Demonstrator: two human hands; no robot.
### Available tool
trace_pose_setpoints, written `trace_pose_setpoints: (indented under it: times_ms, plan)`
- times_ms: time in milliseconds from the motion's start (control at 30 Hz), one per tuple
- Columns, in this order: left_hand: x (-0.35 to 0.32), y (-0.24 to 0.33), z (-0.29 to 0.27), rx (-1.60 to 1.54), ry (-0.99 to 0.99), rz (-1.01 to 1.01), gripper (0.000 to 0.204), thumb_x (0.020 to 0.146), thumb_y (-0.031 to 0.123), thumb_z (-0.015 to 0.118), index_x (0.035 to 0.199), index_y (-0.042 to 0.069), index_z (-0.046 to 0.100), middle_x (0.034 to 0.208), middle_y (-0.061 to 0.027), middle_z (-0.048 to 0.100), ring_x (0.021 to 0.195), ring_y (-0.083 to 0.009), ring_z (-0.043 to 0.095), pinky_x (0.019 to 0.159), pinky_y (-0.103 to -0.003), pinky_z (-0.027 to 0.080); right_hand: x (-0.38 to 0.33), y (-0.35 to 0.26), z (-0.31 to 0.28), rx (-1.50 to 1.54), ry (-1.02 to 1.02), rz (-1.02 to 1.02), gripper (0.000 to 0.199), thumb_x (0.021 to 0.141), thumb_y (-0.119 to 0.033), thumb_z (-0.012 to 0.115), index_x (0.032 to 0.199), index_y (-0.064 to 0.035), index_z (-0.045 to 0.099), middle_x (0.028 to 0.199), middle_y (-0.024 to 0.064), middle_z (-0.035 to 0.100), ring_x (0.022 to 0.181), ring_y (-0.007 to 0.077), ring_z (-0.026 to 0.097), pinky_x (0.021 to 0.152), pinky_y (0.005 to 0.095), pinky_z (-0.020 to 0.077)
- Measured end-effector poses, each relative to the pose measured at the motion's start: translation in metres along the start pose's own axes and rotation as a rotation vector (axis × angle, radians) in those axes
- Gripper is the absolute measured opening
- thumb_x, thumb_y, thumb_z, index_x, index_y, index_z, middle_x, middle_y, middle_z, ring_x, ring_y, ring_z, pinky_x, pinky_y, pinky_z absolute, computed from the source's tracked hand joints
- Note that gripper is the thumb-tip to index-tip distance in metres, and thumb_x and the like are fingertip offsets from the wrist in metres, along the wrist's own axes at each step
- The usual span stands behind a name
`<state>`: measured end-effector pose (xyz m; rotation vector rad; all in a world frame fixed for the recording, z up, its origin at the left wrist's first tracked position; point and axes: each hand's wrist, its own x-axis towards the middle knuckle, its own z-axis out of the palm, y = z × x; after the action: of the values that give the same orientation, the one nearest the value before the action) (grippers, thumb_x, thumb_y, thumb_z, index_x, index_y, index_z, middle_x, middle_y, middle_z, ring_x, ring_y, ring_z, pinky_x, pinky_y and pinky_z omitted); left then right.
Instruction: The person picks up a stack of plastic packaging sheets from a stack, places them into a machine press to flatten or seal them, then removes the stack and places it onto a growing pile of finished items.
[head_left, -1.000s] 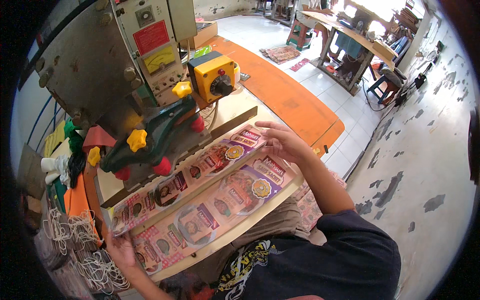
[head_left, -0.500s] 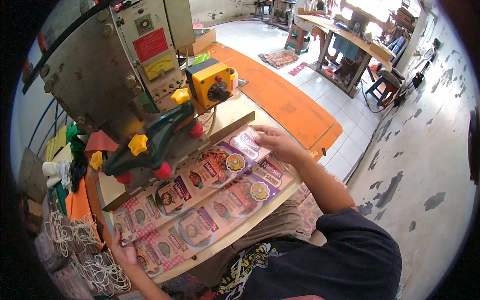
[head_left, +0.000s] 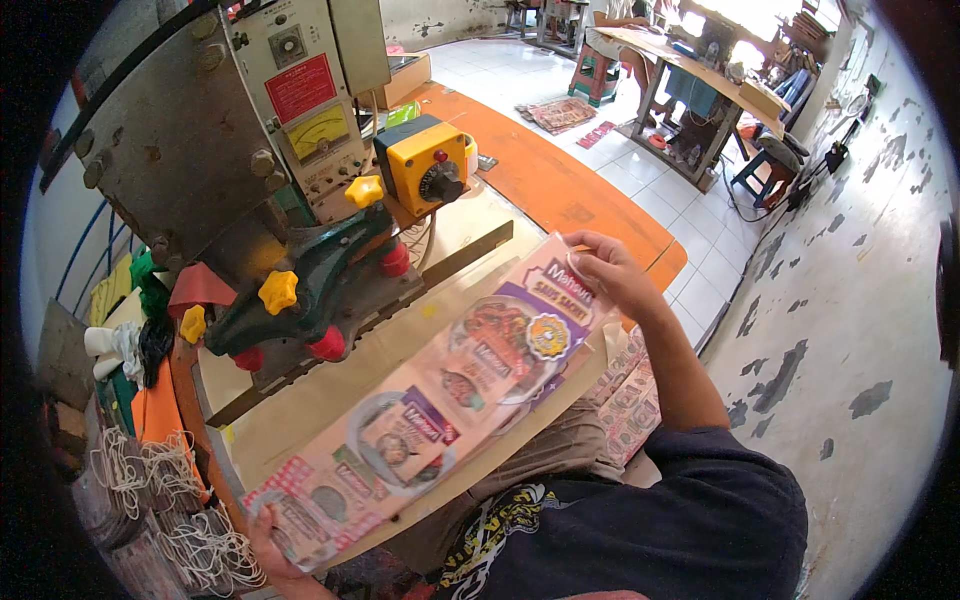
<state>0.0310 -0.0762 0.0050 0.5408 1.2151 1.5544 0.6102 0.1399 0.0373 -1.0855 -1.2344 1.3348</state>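
Aloft over a pale worktable [head_left: 300, 400], a long printed strip of sachet packaging [head_left: 440, 390] slants from lower left to upper right, held at both ends. At the lower end the left hand [head_left: 275, 545] grips the strip, fingers curled around its edge; at the upper end the right hand [head_left: 610, 275] pinches the top corner between thumb and fingertips. Just behind the strip stands a grey metal machine [head_left: 180, 150] with a dark green lever arm [head_left: 320, 285] studded with yellow and red knobs, and a yellow control box [head_left: 425, 165] beside it. More printed sheets [head_left: 630, 395] lie by the person's lap. Bundles of white string [head_left: 150, 480] hang at the table's left edge, and an orange mat [head_left: 560, 190] covers the tiled floor beyond.
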Motion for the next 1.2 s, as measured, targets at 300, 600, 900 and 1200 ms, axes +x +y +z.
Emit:
trace_pose_setpoints:
  times_ms: [300,600,900,1200]
  plan:
    - [-0.007,-0.056,0.043,-0.145,0.050,0.049,0.029,0.098,0.022,0.065,0.116,0.000,0.062,0.105,-0.0111,0.068,0.094,-0.0215,0.069,0.082,-0.035,0.057,-0.011,-0.080,0.023,-1.438,0.611,-0.553,0.040,0.089,-0.006,0.062,0.128,-0.0050,0.062,0.111,0.0164,0.070,0.102,0.0338,0.069,0.089,0.0423,0.0545]
    - [-0.015,-0.067,0.119,-0.078,-0.011,0.098,0.042,0.098,0.017,0.064,0.134,-0.004,0.057,0.118,-0.0153,0.069,0.105,-0.0270,0.070,0.089,-0.040,0.060,-0.020,-0.101,0.165,-1.059,-0.441,-0.968,0.037,0.088,-0.011,0.069,0.124,-0.0047,0.064,0.113,0.0133,0.066,0.108,0.0327,0.062,0.094,0.0435,0.0517]
    - [-0.025,-0.046,0.182,-0.194,-0.330,0.062,0.031,0.104,0.018,0.061,0.127,-0.003,0.063,0.115,-0.0110,0.072,0.100,-0.0173,0.072,0.088,-0.032,0.058,-0.013,-0.113,0.220,-0.988,-0.729,-1.075,0.035,0.091,-0.015,0.071,0.123,-0.0029,0.066,0.115,0.0142,0.067,0.104,0.0345,0.063,0.092,0.0445,0.0526]
    - [-0.028,-0.047,0.202,-0.115,-0.427,0.113,0.022,0.107,0.019,0.060,0.119,0.002,0.064,0.095,0.0016,0.067,0.081,-0.0037,0.062,0.068,-0.022,0.049,-0.012,-0.113,0.248,-1.045,-0.848,-1.155,0.024,0.086,-0.014,0.072,0.106,-0.0018,0.069,0.094,0.0118,0.064,0.092,0.0318,0.065,0.081,0.0423,0.0544]
